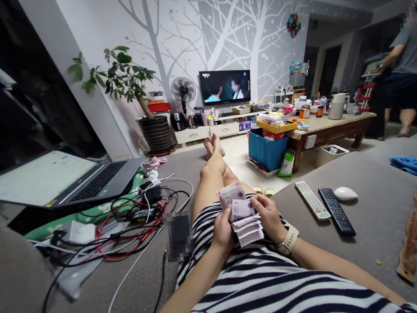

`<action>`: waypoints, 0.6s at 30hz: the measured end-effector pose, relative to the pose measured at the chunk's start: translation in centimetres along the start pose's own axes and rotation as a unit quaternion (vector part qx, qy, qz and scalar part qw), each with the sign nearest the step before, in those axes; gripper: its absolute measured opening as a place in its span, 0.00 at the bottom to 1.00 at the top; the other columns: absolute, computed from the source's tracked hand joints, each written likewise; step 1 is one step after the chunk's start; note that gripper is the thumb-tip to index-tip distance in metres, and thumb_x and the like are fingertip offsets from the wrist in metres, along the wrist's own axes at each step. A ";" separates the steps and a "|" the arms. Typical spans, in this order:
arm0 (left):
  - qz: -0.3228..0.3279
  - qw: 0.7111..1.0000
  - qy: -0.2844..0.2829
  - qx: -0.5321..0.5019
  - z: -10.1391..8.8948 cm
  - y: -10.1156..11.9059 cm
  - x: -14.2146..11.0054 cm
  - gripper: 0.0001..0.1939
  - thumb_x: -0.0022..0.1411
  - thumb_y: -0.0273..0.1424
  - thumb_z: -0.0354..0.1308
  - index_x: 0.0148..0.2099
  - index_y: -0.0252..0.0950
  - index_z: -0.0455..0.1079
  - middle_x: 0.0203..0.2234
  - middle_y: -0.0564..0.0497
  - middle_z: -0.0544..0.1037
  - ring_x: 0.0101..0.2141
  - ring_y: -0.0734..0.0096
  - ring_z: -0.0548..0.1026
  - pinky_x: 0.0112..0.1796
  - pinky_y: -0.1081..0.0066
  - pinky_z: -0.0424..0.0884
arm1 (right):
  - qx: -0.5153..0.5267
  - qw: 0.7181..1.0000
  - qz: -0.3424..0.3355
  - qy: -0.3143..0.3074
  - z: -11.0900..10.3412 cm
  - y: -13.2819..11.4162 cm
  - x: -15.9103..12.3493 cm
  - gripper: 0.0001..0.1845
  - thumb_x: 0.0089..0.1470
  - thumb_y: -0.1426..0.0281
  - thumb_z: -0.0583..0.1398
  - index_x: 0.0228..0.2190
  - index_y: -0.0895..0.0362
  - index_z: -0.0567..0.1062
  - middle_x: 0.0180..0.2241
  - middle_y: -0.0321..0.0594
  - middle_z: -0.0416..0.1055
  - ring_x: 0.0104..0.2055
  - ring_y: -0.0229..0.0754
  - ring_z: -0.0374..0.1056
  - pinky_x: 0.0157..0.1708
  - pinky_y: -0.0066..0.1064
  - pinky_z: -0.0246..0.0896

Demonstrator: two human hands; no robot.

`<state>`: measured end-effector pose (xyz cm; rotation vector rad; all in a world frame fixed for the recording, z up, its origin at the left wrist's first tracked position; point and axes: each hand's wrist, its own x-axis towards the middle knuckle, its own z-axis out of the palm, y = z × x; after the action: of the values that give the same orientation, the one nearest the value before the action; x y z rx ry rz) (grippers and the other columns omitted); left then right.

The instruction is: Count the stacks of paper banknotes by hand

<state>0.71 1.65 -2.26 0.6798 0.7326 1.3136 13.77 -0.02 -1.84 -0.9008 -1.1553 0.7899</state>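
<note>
Over my lap, both hands hold a bundle of pale purple banknotes point(242, 208). My left hand point(223, 231) grips the bundle from the left, its thumb pressed on the front note. On the other side, my right hand point(269, 215) pinches the top right corner of that note between thumb and fingers. More notes fan out behind at the upper left. Below, several pale paper ends hang down in layers between the hands. A light watch point(289, 240) is on my right wrist. The striped garment point(253, 282) lies beneath my forearms.
Left on the sofa are a laptop point(94, 182), tangled cables point(125, 221) and a blurred dark object point(179, 235). To the right lie two remotes point(312, 201), a white mouse point(346, 194) and a brown strip point(413, 236). A person point(413, 53) stands far right beyond a cluttered table point(344, 123).
</note>
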 end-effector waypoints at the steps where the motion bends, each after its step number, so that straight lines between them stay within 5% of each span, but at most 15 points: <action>1: 0.001 1.000 0.001 0.001 0.0 0.0 0.0 0.15 0.50 0.37 0.65 0.35 0.29 0.77 0.27 0.44 0.84 0.40 0.54 0.82 0.43 0.62 0.75 | 0.001 1.000 -0.001 -0.001 0.0 0.0 0.0 0.20 0.53 0.55 0.62 0.21 0.56 0.69 0.20 0.32 0.62 0.24 0.37 0.55 0.27 0.29 0.51; 11: -0.015 1.000 -0.022 -0.009 0.0 -0.3 0.1 0.16 0.48 0.37 0.66 0.36 0.30 0.76 0.29 0.43 0.84 0.39 0.53 0.82 0.45 0.58 0.75 | 0.019 0.999 0.003 -0.039 -0.2 1.1 0.0 0.23 0.59 0.52 0.58 0.22 0.56 0.70 0.15 0.31 0.63 0.20 0.37 0.57 0.26 0.31 0.53; 18: -0.035 0.999 -0.025 0.003 -0.4 -0.3 0.0 0.11 0.51 0.34 0.65 0.36 0.33 0.76 0.35 0.43 0.84 0.52 0.43 0.76 0.49 0.52 0.71 | -0.003 0.999 -0.006 0.032 -0.3 1.1 0.2 0.16 0.50 0.58 0.67 0.28 0.56 0.70 0.23 0.31 0.64 0.26 0.38 0.59 0.29 0.30 0.55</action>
<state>0.61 1.65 -2.74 0.6848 0.7137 1.2265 14.00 0.58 -2.83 -0.9172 -1.1053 0.7435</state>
